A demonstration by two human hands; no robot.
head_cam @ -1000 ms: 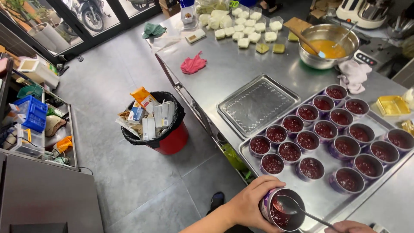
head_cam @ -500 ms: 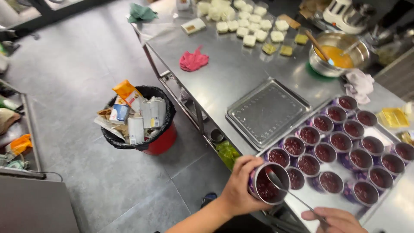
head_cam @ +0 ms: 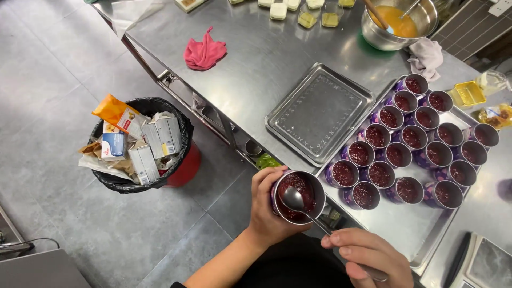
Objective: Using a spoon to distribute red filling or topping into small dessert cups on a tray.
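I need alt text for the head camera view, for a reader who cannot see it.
Seen from above, the left hand holds a metal cup of dark red filling while the right hand dips a spoon into it. Beside it, a tray of similar filled cups sits on a steel table, with a full bin on the floor.

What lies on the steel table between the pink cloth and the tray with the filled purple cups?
In the head view, an empty steel tray lies between the pink cloth and the tray of purple cups; otherwise bare steel table.
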